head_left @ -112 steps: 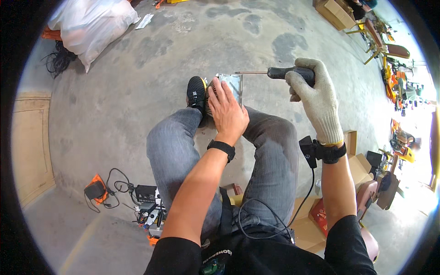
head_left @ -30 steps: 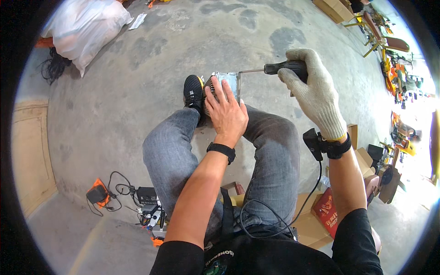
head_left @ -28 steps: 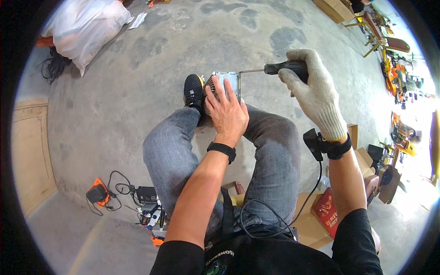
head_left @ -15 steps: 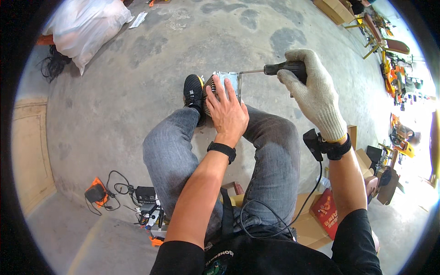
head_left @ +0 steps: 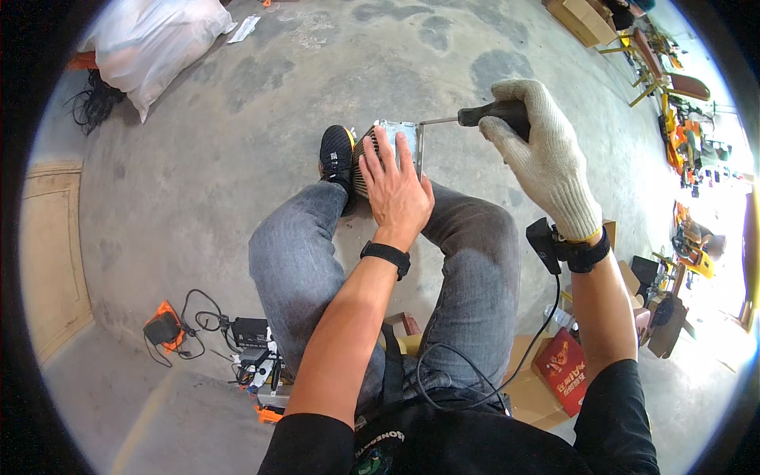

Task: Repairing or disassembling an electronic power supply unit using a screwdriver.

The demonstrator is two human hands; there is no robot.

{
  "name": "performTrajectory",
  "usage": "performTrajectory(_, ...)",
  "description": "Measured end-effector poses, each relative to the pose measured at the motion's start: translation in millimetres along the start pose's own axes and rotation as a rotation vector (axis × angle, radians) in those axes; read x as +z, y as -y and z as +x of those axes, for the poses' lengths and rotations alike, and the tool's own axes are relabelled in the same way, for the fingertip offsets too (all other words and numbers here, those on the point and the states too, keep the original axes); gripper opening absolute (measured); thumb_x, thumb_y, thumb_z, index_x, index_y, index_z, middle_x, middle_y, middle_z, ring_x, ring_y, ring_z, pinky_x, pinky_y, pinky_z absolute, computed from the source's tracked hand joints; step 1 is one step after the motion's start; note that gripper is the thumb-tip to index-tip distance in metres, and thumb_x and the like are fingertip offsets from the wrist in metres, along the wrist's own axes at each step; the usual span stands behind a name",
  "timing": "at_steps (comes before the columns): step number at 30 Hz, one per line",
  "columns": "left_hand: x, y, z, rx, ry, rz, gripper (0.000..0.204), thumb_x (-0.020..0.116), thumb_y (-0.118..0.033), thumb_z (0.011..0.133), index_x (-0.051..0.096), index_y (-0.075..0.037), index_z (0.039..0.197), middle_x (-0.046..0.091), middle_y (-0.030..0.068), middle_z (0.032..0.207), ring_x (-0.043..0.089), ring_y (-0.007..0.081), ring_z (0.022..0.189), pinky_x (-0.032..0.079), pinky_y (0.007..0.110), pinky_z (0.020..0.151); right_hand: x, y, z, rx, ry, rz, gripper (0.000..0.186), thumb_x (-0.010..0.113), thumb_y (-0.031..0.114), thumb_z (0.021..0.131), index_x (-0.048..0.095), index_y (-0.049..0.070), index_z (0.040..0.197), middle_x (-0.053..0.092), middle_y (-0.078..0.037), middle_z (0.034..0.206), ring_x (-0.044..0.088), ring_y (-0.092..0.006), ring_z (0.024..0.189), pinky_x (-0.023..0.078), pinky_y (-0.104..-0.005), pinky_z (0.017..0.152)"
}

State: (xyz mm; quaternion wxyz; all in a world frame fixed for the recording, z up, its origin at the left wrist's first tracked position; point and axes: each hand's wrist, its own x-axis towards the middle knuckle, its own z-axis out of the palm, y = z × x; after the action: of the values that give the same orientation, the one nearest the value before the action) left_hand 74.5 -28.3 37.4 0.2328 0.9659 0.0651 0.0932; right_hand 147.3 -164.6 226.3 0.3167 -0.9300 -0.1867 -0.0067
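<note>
My bare left hand (head_left: 396, 194) lies with its fingers stretched out over a silver metal box with dark fins (head_left: 366, 150). The box stands between my black shoe and my right knee, and my palm hides part of it. In my gloved right hand (head_left: 542, 146) I grip the black handle of a screwdriver (head_left: 495, 116). Its shaft points left, and the tip meets the upper right edge of the box. Whether a screw sits under the tip is too small to tell.
A white plastic bag (head_left: 166, 43) stands at the far left. Near my left leg lie a black adapter (head_left: 252, 332) and cables. An open cardboard box (head_left: 534, 392) with a red package (head_left: 564, 372) is beside my right leg. Chairs (head_left: 685, 87) and clutter line the right side.
The view has shifted slightly. My left hand stays on the metal box, and the screwdriver keeps its tip at the box's edge, with only a slight change in my right hand's grip.
</note>
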Motion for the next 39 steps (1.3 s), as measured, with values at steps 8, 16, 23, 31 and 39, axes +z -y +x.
performTrajectory(8, 0, 1, 1, 0.015, -0.002, -0.055, 0.078, 0.069, -0.024, 0.086, 0.038, 0.004, 0.152, 0.020, 0.0309, 0.164, 0.022, 0.0503, 0.150, 0.022, 0.059, 0.121, 2, -1, 0, 0.040, 0.007, 0.032, 0.033, 0.074, 0.010, 0.090, 0.060, 0.001, 0.119, 0.072, -0.015, 0.104, 0.074, -0.0245, 0.099, 0.057, -0.0349, 0.086)
performTrajectory(16, 1, -1, 1, 0.021, -0.020, -0.016, 0.076, 0.067, -0.026, 0.087, 0.039, 0.005, 0.151, 0.022, 0.0316, 0.163, 0.022, 0.0502, 0.150, 0.022, 0.060, 0.121, 2, -1, -1, 0.035, 0.001, 0.003, 0.034, 0.075, 0.011, 0.089, 0.060, 0.001, 0.118, 0.072, -0.015, 0.105, 0.073, -0.0253, 0.100, 0.057, -0.0355, 0.087)
performTrajectory(23, 4, -2, 1, 0.016, -0.024, -0.011, 0.076, 0.067, -0.026, 0.087, 0.039, 0.004, 0.151, 0.021, 0.0317, 0.163, 0.022, 0.0499, 0.150, 0.023, 0.060, 0.120, 2, -2, -1, 0.045, 0.003, 0.030, 0.035, 0.075, 0.011, 0.089, 0.060, 0.002, 0.119, 0.072, -0.015, 0.105, 0.073, -0.0251, 0.100, 0.057, -0.0354, 0.087)
performTrajectory(31, 5, -3, 3, 0.009, -0.038, -0.003, 0.077, 0.068, -0.028, 0.087, 0.039, 0.004, 0.151, 0.024, 0.0311, 0.161, 0.024, 0.0490, 0.149, 0.024, 0.061, 0.119, 0, -3, -3, 0.044, -0.014, 0.055, 0.036, 0.075, 0.012, 0.091, 0.060, 0.003, 0.121, 0.072, -0.015, 0.105, 0.074, -0.0233, 0.098, 0.057, -0.0345, 0.086)
performTrajectory(39, 5, 5, 0, 0.020, -0.063, -0.040, 0.085, 0.070, -0.045, 0.091, 0.036, 0.005, 0.151, 0.022, 0.0285, 0.162, 0.021, 0.0465, 0.150, 0.019, 0.066, 0.118, -16, 9, -23, 0.266, -0.144, 0.173, 0.037, 0.074, 0.014, 0.092, 0.059, 0.001, 0.123, 0.072, -0.012, 0.098, 0.070, -0.0162, 0.080, 0.057, -0.0303, 0.071)
